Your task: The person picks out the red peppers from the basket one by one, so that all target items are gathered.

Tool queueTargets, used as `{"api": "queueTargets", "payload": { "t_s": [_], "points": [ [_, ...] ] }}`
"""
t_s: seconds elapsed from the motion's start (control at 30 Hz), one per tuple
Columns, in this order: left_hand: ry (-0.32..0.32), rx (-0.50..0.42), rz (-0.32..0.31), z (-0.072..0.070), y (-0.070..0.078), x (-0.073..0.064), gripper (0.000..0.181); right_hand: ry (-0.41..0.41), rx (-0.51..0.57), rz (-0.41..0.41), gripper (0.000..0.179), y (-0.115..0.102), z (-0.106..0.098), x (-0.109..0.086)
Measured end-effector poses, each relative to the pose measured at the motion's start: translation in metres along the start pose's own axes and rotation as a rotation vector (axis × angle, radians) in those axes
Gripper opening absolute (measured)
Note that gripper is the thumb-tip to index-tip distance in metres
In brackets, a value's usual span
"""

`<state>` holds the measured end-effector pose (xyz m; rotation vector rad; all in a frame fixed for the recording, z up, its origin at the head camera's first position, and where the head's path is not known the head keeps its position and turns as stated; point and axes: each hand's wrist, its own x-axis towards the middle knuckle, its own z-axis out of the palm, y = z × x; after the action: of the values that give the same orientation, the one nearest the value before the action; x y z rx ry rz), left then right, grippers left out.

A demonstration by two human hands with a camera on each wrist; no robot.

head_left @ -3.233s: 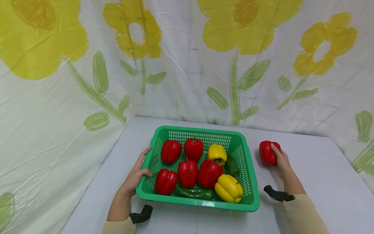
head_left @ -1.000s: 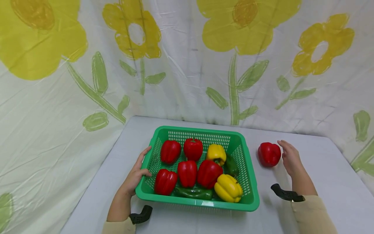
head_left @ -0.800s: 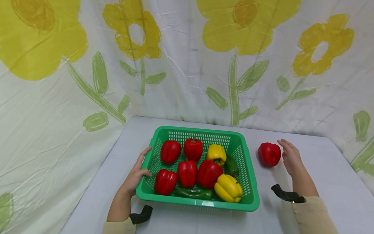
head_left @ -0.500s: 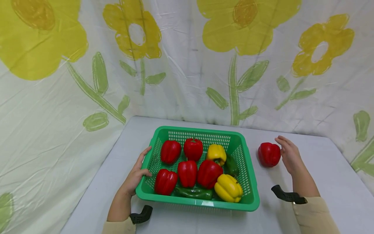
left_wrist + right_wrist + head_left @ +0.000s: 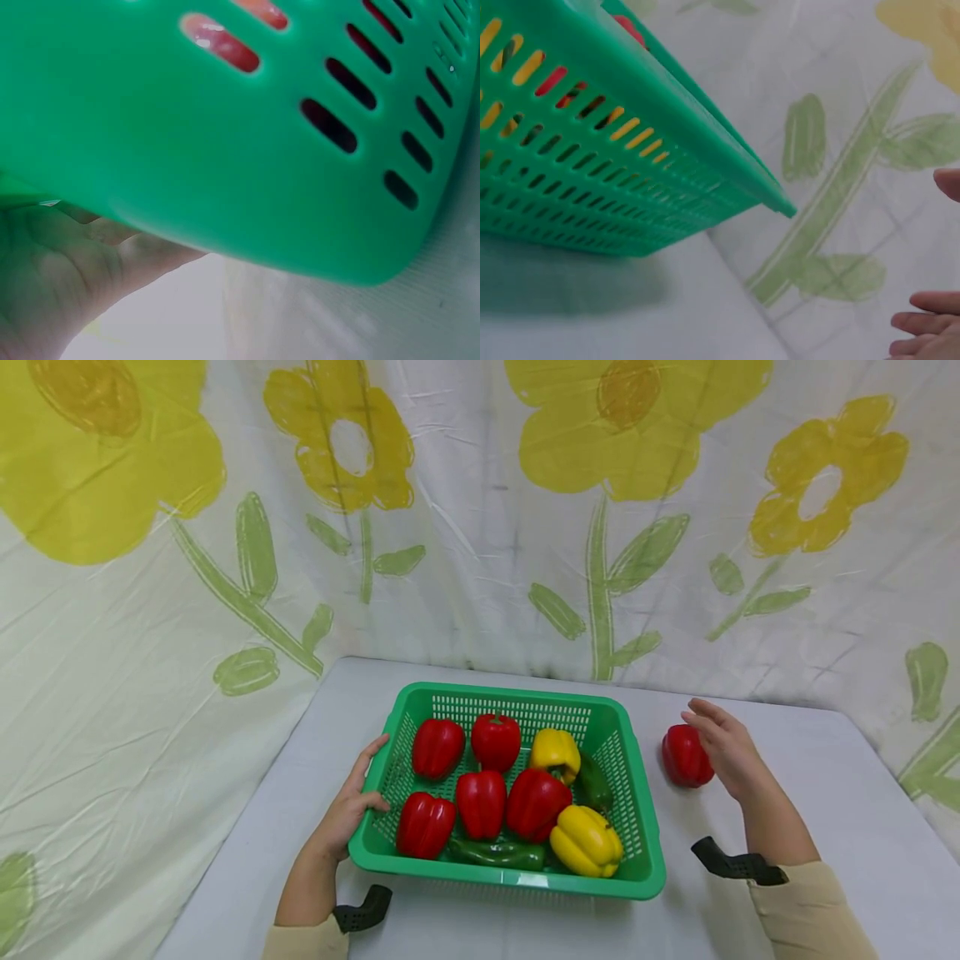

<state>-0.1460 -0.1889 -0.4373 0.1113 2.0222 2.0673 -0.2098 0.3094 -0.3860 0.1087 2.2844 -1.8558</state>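
Observation:
A green plastic basket (image 5: 510,878) holds several red bell peppers (image 5: 482,806), two yellow bell peppers (image 5: 587,842) and two long green peppers (image 5: 498,854). My left hand (image 5: 347,817) grips its left rim, thumb over the edge; in the left wrist view the palm (image 5: 67,277) shows beneath the green wall. To the right of the basket, a lone red bell pepper (image 5: 682,757) lies on the table. My right hand (image 5: 731,752) is raised beside it, fingers extended and partly covering it in the head view. In the right wrist view that hand's fingers (image 5: 930,324) are spread with nothing between them.
The basket stands on a white-covered table (image 5: 795,793), its right wall between the lone pepper and the other peppers. A white curtain (image 5: 465,568) with painted yellow flowers hangs right behind the table. Black wrist mounts (image 5: 738,864) stick out from both sleeves.
My right hand has let go of the lone red bell pepper, moved off to its right, then risen and come back left over its edge. The left hand and basket stay put.

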Motion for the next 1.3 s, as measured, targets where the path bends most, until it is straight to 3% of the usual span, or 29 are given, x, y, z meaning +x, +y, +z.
{"api": "queueTargets", "payload": {
  "t_s": [0.77, 1.3],
  "points": [
    [-0.008, -0.01, 0.0, 0.0, -0.001, 0.0, 0.09, -0.128, -0.336, -0.1, 0.076, -0.027, 0.039, 0.007],
    [-0.016, -0.009, -0.001, 0.0, 0.0, 0.001, 0.088, -0.345, -0.3, -0.069, 0.077, -0.047, 0.069, 0.022]
  ]
}}
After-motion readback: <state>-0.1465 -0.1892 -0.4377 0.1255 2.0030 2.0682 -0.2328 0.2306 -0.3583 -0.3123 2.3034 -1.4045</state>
